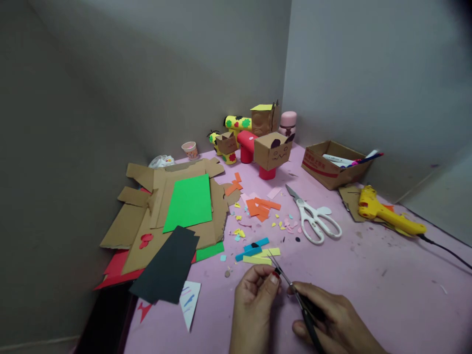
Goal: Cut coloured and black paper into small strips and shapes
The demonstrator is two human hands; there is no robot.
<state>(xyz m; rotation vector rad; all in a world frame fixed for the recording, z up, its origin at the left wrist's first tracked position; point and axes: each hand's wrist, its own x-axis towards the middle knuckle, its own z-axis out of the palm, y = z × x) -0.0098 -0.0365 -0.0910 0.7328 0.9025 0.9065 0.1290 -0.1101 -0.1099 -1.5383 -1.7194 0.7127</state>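
Near the front edge of the pink table, my left hand [253,301] pinches a small black piece of paper [277,270] between thumb and fingers. My right hand [337,314] grips black-handled scissors [301,301], their slightly parted blades reaching past that piece. Just beyond the fingertips lie blue paper strips [252,250] and pale yellow strips [261,260], with a black scrap on the blue ones. Orange strips [258,208] and many tiny coloured cuttings spread farther back. White-handled scissors [313,220] rest with blades apart to their right.
Cardboard sheets [143,250] on the left carry green paper [190,202] and black paper [171,265]. Cardboard-headed animal figures [273,151] stand at the back, near a paper cup [190,150] and pink bottle [288,123]. At right are a pen box [320,168] and corded yellow glue gun [389,215].
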